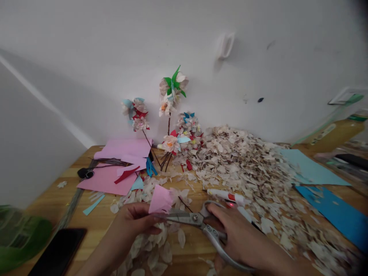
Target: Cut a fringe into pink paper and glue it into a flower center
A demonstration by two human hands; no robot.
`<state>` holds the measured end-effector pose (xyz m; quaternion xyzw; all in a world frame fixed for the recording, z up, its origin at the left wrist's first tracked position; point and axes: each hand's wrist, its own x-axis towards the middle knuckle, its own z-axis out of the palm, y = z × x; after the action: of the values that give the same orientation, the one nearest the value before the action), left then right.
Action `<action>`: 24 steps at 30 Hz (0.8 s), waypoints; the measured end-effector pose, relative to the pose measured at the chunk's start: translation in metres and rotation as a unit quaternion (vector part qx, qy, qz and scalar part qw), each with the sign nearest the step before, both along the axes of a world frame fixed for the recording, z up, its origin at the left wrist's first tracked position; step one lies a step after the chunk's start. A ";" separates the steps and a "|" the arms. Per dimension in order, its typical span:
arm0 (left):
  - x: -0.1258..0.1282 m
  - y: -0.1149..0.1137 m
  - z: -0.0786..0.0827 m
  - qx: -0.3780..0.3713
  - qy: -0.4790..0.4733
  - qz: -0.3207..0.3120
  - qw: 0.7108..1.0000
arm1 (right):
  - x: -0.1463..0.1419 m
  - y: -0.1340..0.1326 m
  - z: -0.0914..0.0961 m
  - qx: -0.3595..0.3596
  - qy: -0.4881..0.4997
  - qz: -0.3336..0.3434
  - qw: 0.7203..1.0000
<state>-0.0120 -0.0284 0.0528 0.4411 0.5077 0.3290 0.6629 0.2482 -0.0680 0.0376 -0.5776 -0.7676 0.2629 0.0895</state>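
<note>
My left hand pinches a small piece of pink paper whose right edge is cut into a fringe. My right hand grips the handles of a pair of grey metal scissors. The blades point left and lie along the lower edge of the pink paper, close to my left fingertips. Whether the blades are parted there is hard to see. Pale dried petals lie on the table beneath both hands. Just beyond the scissors rests a white glue gun with a red light.
Handmade flowers on twigs stand against the wall. A large heap of dried petals covers the right side. Pink sheets lie at left, blue sheets at right. A phone and green container are near left; a yellow bottle is far right.
</note>
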 end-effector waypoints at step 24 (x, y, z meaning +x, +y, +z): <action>0.000 0.000 -0.006 0.026 -0.003 0.015 1.000 | 0.000 0.000 0.000 -0.003 -0.006 -0.009 1.000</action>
<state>-0.0121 -0.0287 0.0472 0.4498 0.5037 0.3531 0.6475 0.2481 -0.0681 0.0379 -0.5862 -0.7621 0.2614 0.0855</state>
